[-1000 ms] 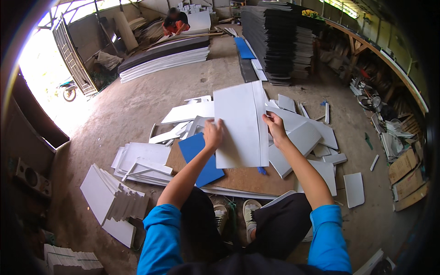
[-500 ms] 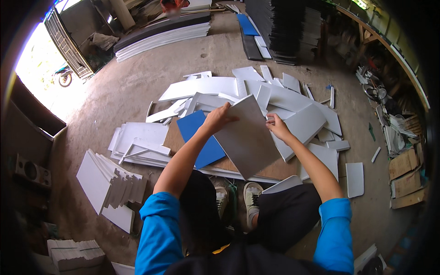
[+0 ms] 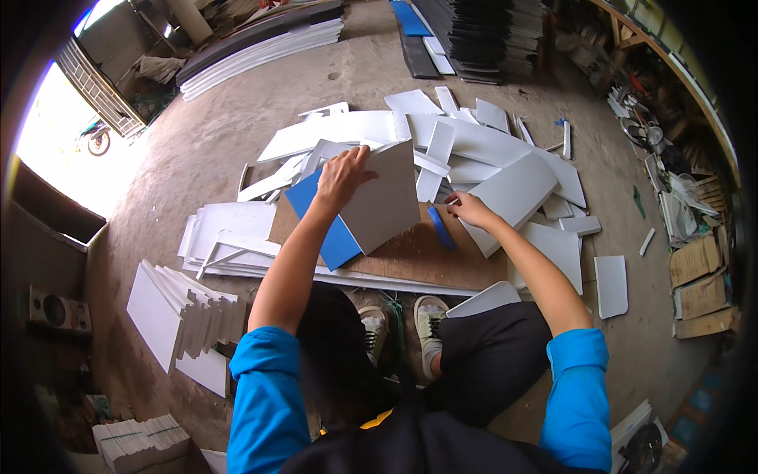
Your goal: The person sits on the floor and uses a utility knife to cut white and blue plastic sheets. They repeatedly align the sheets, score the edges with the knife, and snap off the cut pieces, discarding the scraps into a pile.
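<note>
Gripping grey panel (image 3: 384,204) top edge, left hand (image 3: 342,178) tilts it upright on brown board (image 3: 426,257); right hand (image 3: 471,209) pinches blue strip (image 3: 440,227) beside panel.

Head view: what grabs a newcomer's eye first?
The left hand gripping the top edge of a tilted grey-white panel at the centre, over a blue sheet on a brown board. The right hand rests beside a blue strip. Around them, white offcuts litter the concrete floor.
</note>
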### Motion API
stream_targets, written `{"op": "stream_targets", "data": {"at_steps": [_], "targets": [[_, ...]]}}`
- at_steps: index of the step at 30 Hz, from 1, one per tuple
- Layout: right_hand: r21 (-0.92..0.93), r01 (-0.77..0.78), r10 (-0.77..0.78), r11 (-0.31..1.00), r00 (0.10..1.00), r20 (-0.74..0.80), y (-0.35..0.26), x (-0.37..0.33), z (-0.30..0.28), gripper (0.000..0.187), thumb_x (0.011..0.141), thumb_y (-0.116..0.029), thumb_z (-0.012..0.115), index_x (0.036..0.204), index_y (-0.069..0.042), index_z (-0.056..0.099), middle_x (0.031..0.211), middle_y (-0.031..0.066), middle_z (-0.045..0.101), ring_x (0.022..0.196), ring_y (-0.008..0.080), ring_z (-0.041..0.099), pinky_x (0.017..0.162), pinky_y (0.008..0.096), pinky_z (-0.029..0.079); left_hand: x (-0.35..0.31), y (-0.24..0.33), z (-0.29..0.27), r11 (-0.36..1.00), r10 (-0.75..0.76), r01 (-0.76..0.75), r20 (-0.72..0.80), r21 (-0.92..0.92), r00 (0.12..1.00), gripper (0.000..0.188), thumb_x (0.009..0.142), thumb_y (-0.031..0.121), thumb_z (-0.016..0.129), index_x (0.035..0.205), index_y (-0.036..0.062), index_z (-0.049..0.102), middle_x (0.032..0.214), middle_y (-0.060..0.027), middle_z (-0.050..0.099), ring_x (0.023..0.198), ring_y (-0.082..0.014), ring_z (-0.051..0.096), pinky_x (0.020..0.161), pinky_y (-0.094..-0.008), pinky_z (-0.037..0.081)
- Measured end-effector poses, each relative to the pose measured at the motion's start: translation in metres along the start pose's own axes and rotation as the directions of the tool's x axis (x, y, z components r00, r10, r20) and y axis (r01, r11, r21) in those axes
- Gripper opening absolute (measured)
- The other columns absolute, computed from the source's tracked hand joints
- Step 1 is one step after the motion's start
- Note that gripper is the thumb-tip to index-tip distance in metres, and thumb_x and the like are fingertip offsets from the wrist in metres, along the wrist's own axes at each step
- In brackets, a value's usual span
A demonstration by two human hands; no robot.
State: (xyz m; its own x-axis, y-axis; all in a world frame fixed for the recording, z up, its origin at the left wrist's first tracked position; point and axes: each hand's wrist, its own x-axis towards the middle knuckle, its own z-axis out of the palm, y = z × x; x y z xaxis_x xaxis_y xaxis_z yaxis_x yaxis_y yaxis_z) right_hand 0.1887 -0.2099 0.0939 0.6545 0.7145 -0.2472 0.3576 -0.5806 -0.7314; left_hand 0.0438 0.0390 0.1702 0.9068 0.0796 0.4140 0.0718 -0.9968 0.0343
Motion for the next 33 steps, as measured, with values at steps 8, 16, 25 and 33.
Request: {"op": "stream_targets", "data": {"at_steps": [8, 16, 25, 33], "targets": [[-0.221, 0.062, -0.056, 0.973, 0.998, 0.032, 0.039, 0.022, 0.021, 0.025, 0.078, -0.016, 0.055, 0.1, -0.003, 0.057, 0.085, 0.0155, 0.063, 0.08, 0.0269, 0.062, 0.072, 0.0338, 0.047, 0.006, 0.002, -0.001, 0.996, 0.082, -0.082, -0.02, 0.043, 0.996, 0.041, 0.072, 0.03, 0.067, 0.096, 0.0057, 0.045, 0.083, -0.0083, 0.056, 0.081, -0.0237, 0.059, 0.064, -0.0351, 0.05], [-0.355, -0.077, 0.07, 0.932, 0.997, -0.034, 0.087, 0.029, 0.09, 0.055, 0.073, -0.023, 0.068, 0.113, -0.001, 0.037, 0.112, 0.0211, 0.043, 0.105, 0.0382, 0.045, 0.088, 0.0435, 0.04, 0.002, 0.015, -0.006, 0.994, -0.002, 0.018, 0.141, -0.109, 0.99, 0.037, 0.075, 0.028, 0.064, 0.093, 0.0058, 0.041, 0.085, -0.0122, 0.056, 0.077, -0.0327, 0.059, 0.063, -0.042, 0.048], [-0.443, -0.113, 0.018, 0.889, 0.977, -0.212, 0.113, 0.032, 0.121, 0.056, 0.076, -0.007, 0.056, 0.123, -0.007, 0.026, 0.107, 0.022, 0.045, 0.101, 0.0344, 0.048, 0.081, 0.0425, 0.044, 0.01, 0.014, -0.018, 0.96, -0.155, 0.192, 0.187, -0.202, 0.97, 0.039, 0.076, 0.031, 0.064, 0.097, 0.0068, 0.042, 0.083, -0.0159, 0.061, 0.068, -0.0333, 0.062, 0.054, -0.0398, 0.049], [0.739, -0.207, 0.269, 0.641, 0.962, 0.036, 0.073, -0.008, 0.033, 0.045, 0.073, 0.007, 0.038, 0.117, 0.0, 0.031, 0.08, 0.015, 0.053, 0.06, 0.0212, 0.055, 0.05, 0.0322, 0.049, 0.008, 0.017, -0.005, 0.947, -0.162, 0.114, -0.139, -0.301, 0.977, 0.033, 0.078, 0.029, 0.062, 0.092, 0.005, 0.043, 0.085, -0.0137, 0.059, 0.069, -0.033, 0.061, 0.056, -0.04, 0.049]]}}
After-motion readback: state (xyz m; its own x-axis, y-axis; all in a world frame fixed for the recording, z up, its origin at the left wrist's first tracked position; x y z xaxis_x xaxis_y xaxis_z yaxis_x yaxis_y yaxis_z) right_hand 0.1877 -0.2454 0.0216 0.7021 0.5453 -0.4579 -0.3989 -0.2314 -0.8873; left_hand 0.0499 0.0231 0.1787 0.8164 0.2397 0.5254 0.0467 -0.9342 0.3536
